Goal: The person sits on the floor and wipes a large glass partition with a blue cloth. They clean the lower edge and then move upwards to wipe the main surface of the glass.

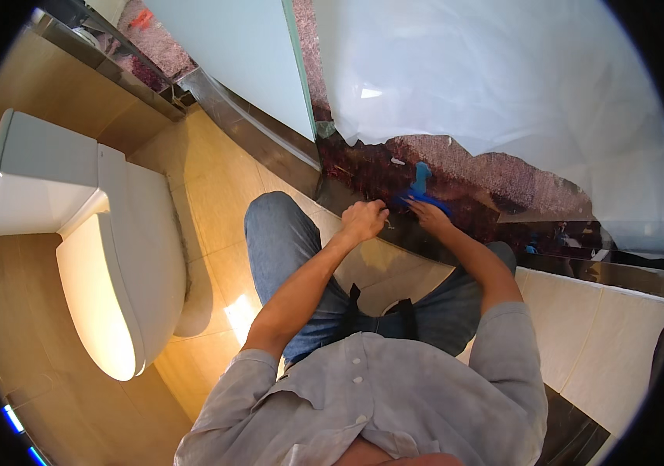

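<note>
My left hand [365, 220] is curled over the inner edge of a dark, glossy stone threshold [405, 228]. A small pale thing shows by its fingertips, too small to name. Just to the right, my right hand [431, 216] has its fingers on a thin bright blue object [435, 201], which lies low against the dark surface. The hand partly hides that object, so its kind is unclear. Beyond it a lighter blue strip [421, 176] lies on the dark reddish surface, close to a small white scrap [397, 161].
A white toilet [154, 250] stands at the left on beige floor tiles [230, 224]. A frosted glass panel [244, 52] rises ahead, its edge near the threshold. White sheeting [483, 70] with a ragged edge covers much of a mottled pink surface [533, 175]. My bent knees flank both hands.
</note>
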`<action>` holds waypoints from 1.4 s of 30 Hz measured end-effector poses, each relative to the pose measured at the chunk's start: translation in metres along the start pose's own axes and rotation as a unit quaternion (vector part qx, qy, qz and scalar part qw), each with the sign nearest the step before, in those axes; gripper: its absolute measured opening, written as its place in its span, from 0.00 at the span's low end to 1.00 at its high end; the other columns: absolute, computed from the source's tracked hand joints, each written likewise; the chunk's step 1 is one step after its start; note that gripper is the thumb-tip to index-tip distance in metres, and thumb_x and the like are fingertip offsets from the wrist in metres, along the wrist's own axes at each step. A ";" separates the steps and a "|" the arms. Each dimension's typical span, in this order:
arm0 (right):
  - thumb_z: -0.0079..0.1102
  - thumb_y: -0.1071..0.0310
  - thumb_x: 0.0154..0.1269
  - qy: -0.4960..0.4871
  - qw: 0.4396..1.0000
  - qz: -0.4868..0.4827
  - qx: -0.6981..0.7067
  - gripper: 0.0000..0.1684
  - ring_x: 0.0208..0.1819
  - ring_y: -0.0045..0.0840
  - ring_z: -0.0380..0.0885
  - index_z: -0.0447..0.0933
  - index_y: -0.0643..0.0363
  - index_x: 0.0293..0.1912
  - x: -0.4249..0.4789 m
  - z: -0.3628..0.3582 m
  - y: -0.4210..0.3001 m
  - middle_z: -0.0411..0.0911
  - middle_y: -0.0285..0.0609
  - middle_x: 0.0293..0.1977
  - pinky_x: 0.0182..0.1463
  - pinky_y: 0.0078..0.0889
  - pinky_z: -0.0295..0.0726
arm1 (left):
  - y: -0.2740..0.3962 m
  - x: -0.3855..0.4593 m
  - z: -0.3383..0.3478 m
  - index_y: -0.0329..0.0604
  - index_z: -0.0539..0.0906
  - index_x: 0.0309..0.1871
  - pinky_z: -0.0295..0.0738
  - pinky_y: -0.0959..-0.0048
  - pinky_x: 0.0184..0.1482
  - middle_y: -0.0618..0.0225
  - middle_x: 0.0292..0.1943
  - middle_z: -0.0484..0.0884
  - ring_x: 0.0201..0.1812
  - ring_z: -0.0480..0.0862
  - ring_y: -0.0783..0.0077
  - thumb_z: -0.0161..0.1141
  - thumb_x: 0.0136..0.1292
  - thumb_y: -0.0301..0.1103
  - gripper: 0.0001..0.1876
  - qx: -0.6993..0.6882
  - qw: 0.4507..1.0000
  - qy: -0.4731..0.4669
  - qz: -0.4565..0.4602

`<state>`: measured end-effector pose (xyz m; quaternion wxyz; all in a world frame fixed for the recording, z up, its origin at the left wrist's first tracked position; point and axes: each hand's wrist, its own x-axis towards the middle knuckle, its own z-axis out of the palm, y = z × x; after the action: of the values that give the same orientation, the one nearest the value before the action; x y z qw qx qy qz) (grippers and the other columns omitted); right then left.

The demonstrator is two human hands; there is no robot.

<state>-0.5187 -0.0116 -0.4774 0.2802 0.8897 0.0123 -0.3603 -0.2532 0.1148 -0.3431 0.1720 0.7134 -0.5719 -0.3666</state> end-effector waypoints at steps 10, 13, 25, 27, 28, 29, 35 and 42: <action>0.54 0.62 0.70 0.324 0.907 0.263 0.053 0.35 0.85 0.31 0.46 0.70 0.60 0.75 -0.006 -0.243 0.141 0.60 0.40 0.80 0.87 0.47 0.41 | -0.036 0.025 -0.013 0.51 0.87 0.60 0.83 0.52 0.57 0.50 0.49 0.91 0.51 0.90 0.47 0.56 0.67 0.40 0.20 -0.132 0.973 0.153 -0.113; 0.55 0.66 0.68 0.358 0.870 0.328 0.081 0.36 0.85 0.34 0.46 0.70 0.56 0.75 -0.045 -0.277 0.168 0.62 0.35 0.80 0.85 0.55 0.40 | -0.021 0.028 -0.019 0.38 0.84 0.61 0.85 0.60 0.54 0.53 0.47 0.92 0.48 0.92 0.55 0.55 0.65 0.30 0.22 -0.261 0.952 0.156 -0.020; 0.57 0.68 0.68 0.529 0.699 0.480 0.036 0.33 0.84 0.44 0.49 0.75 0.49 0.72 -0.075 -0.387 0.262 0.64 0.28 0.79 0.79 0.77 0.37 | -0.013 0.031 -0.037 0.27 0.76 0.65 0.83 0.67 0.46 0.54 0.48 0.91 0.46 0.90 0.64 0.47 0.63 0.19 0.26 -0.453 0.876 0.156 -0.053; 0.55 0.68 0.69 0.475 0.781 0.400 0.071 0.33 0.85 0.39 0.46 0.74 0.56 0.73 -0.036 -0.359 0.240 0.62 0.33 0.80 0.82 0.66 0.43 | -0.017 0.035 -0.036 0.29 0.77 0.64 0.82 0.68 0.43 0.56 0.47 0.91 0.44 0.90 0.66 0.47 0.65 0.20 0.24 -0.494 0.852 0.153 -0.087; 0.55 0.68 0.69 0.447 0.811 0.370 0.070 0.33 0.85 0.38 0.47 0.73 0.56 0.73 -0.018 -0.343 0.225 0.61 0.35 0.80 0.82 0.66 0.45 | -0.019 0.036 -0.035 0.31 0.78 0.63 0.81 0.68 0.42 0.58 0.46 0.91 0.43 0.89 0.67 0.48 0.66 0.21 0.22 -0.514 0.837 0.153 -0.105; 0.54 0.68 0.69 0.420 0.839 0.338 0.069 0.34 0.85 0.36 0.48 0.72 0.57 0.74 0.001 -0.326 0.211 0.60 0.37 0.80 0.82 0.66 0.47 | -0.022 0.036 -0.034 0.32 0.79 0.62 0.80 0.69 0.40 0.59 0.45 0.91 0.42 0.89 0.68 0.49 0.67 0.21 0.21 -0.534 0.822 0.156 -0.123; 0.55 0.64 0.69 0.354 0.889 0.259 0.130 0.33 0.84 0.32 0.52 0.73 0.59 0.72 0.030 -0.225 0.130 0.59 0.42 0.81 0.85 0.46 0.47 | -0.021 0.035 -0.028 0.32 0.80 0.56 0.78 0.72 0.37 0.59 0.42 0.91 0.39 0.89 0.69 0.52 0.69 0.22 0.14 -0.536 0.813 0.180 -0.141; 0.55 0.63 0.72 0.440 0.817 0.361 0.094 0.30 0.81 0.26 0.60 0.76 0.52 0.72 -0.092 -0.214 0.134 0.72 0.37 0.74 0.85 0.48 0.41 | 0.041 0.035 -0.038 0.28 0.83 0.50 0.83 0.72 0.48 0.60 0.40 0.91 0.41 0.88 0.72 0.49 0.69 0.14 0.13 -0.441 0.853 0.254 0.121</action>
<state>-0.4211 0.0007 -0.2269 0.2696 0.9159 -0.2221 0.1976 -0.2510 0.0636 -0.3017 0.6503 0.5566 -0.3685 -0.3627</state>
